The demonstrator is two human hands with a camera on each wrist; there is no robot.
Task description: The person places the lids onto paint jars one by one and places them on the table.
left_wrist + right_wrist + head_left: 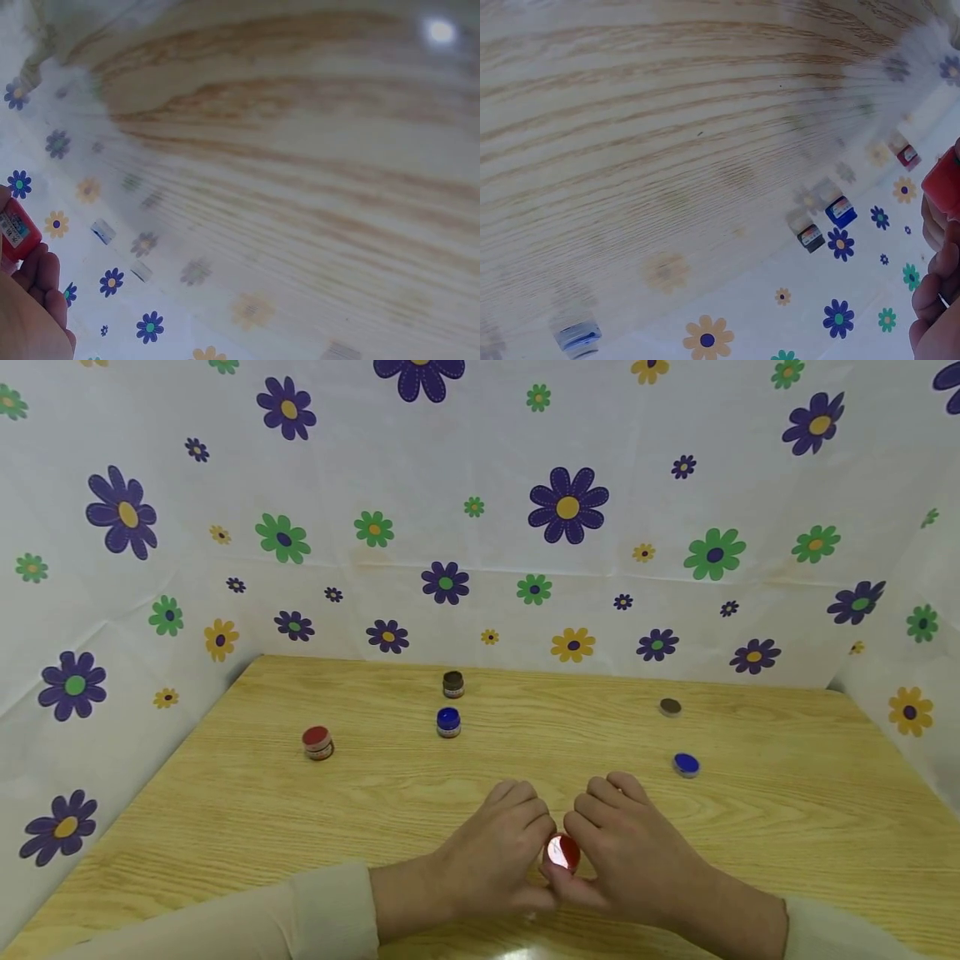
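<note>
A small red paint jar (562,852) is held between my two hands near the front of the table, its glossy round top facing up at the head camera. My left hand (501,850) grips its left side with curled fingers. On the other side my right hand (636,853) grips it too, thumb laid along the near edge. The left wrist view shows the jar's label (13,229) on its side. Fingers cover much of the jar.
Farther back stand a red-topped jar (318,743), a blue paint jar (448,723) and a dark brown one (453,685). To the right lie a brown lid (671,707) and a blue lid (686,765). A flowered cloth (495,460) walls the wooden table.
</note>
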